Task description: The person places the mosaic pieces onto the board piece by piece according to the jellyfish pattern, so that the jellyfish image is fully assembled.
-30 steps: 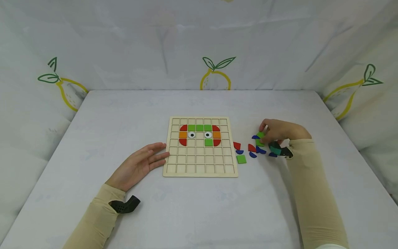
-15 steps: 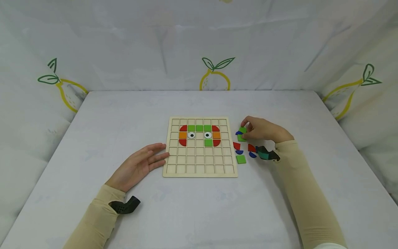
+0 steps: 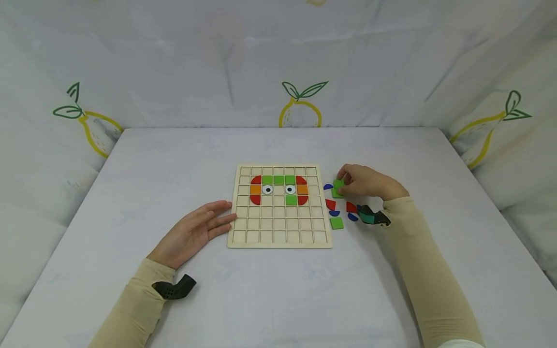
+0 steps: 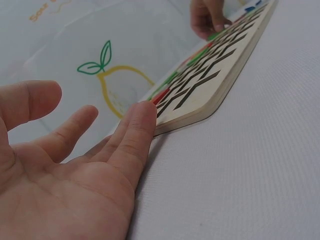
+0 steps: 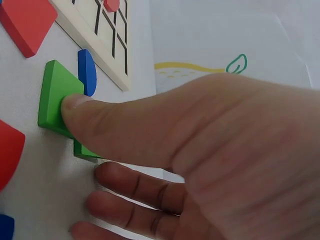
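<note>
A wooden grid board [image 3: 278, 245] lies mid-table, set with red, orange and green tiles and two eye tiles [image 3: 267, 190]. At its left edge, my left hand [image 3: 196, 232] rests with fingers extended, fingertips at the rim. Right of the board, my right hand [image 3: 365, 181] has its thumb and index finger bent about two green square tiles [image 3: 337, 193]. In the right wrist view the thumb tip lies on the nearer green tile [image 5: 57, 97], and the second is partly hidden behind the thumb. A blue half-round tile [image 3: 328, 186] lies between them and the board.
Below the right hand lie red quarter-round tiles [image 3: 330, 205], blue half-round tiles [image 3: 334, 213] and another green square tile [image 3: 337, 223]. A white cloth covers the table [image 3: 261, 299]. A white curtain [image 3: 196, 58] with lemon drawings hangs behind.
My right hand has moved left towards the board, bringing the green tiles and a blue half-round tile along. The blue tile now lies apart, nearer the board. The left hand stays put.
</note>
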